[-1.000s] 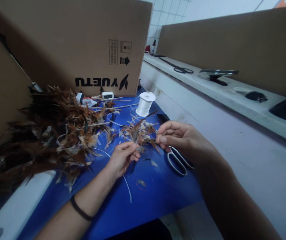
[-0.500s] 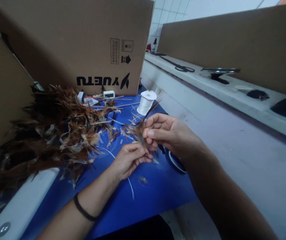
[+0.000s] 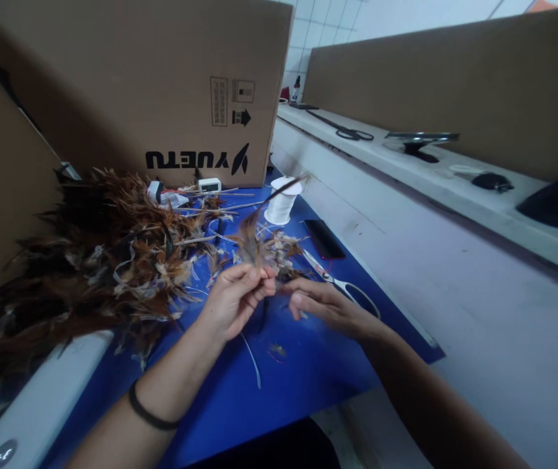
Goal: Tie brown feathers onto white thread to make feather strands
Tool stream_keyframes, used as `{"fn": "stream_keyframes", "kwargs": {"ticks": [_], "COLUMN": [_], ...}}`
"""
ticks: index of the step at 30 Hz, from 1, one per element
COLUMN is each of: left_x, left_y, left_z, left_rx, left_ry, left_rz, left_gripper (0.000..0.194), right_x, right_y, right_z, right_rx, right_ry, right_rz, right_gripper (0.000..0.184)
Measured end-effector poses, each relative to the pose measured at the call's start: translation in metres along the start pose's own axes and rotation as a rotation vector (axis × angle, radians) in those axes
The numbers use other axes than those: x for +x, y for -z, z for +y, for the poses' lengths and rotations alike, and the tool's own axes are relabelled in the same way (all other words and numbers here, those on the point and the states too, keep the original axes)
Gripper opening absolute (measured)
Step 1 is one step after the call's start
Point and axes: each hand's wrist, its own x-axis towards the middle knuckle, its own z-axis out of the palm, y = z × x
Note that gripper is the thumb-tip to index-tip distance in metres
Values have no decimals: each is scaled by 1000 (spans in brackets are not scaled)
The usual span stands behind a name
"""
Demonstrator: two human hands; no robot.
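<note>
In the head view, a white panel (image 3: 49, 397) lies at the lower left, its near end by the frame edge. Next comes a large heap of brown feathers (image 3: 112, 260) on the blue desk (image 3: 303, 371), with a small white display unit (image 3: 209, 186) behind its right side, near the upright cardboard box (image 3: 185, 78). The left hand (image 3: 239, 303), a dark band on its forearm, pinches a small feather bunch (image 3: 250, 244) between its fingers; the tips point up, the longest crossing in front of the white spool (image 3: 280, 210). Just right of it is the right hand (image 3: 330, 307), its fingers blurred, so I cannot tell whether they grip anything. Beyond that hand, a dark phone (image 3: 325, 238) lies flat, and white-handled scissors (image 3: 330, 278) rest nearer, partly behind the hand.
</note>
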Motion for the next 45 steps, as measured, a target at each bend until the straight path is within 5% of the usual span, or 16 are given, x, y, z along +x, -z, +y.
{"fn": "stream_keyframes", "kwargs": {"ticks": [11, 21, 32, 36, 45], "left_x": [11, 17, 23, 14, -11], "left_y": [16, 23, 27, 15, -9], "left_z": [-11, -21, -7, -4, -18], "left_rx": [28, 18, 8, 19, 177], "left_ry": [17, 60, -120, -103, 199], "left_rz": [145, 269, 509, 396, -41], "left_gripper": [13, 3, 5, 4, 14], "right_x": [-55, -67, -57, -47, -4], "right_y": [15, 21, 43, 40, 11], "right_z": [24, 31, 12, -8, -49], "right_rx": [46, 63, -257, -404, -649], "right_ry": [-212, -300, -162, -93, 178], "right_rz": [235, 353, 709, 739, 316], "right_gripper": [29, 34, 30, 27, 17]}}
